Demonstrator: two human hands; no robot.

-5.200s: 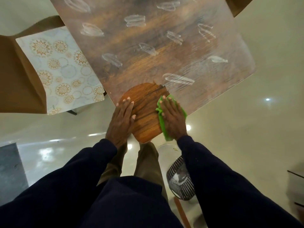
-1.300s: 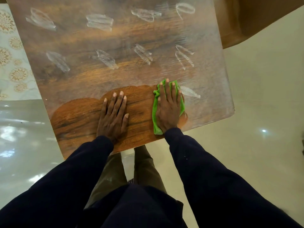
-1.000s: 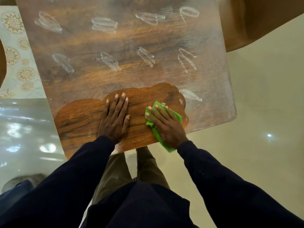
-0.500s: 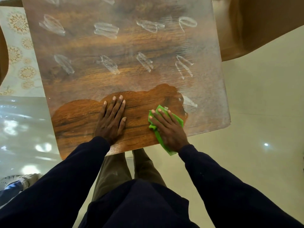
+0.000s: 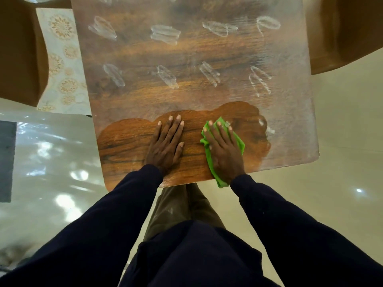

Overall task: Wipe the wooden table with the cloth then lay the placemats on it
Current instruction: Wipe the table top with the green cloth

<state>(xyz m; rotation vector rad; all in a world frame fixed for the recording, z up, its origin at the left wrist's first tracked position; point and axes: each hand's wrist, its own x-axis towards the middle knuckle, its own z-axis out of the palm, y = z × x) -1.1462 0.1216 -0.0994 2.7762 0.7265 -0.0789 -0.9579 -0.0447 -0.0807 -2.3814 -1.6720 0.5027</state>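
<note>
The wooden table [image 5: 186, 59] fills the upper middle of the view, hazy with white smears except for a dark, clean band along its near edge. My right hand [image 5: 224, 150] presses flat on the green cloth [image 5: 238, 141] near the near right part of the table; one cloth end hangs over the edge. My left hand [image 5: 166, 143] lies flat on the clean wood, fingers spread, holding nothing. A pale placemat with gold flower rings [image 5: 62, 65] lies on a brown chair seat left of the table.
A brown chair [image 5: 18, 54] stands left of the table and another brown chair [image 5: 339, 32] at the far right. Glossy cream floor [image 5: 342, 162] surrounds the table. My legs stand against the near edge. A dark mat [image 5: 6, 160] lies far left.
The clean band has grown along the near edge over the last seconds. My right hand with the cloth pulled back toward me and turned slightly; my left hand stayed put.
</note>
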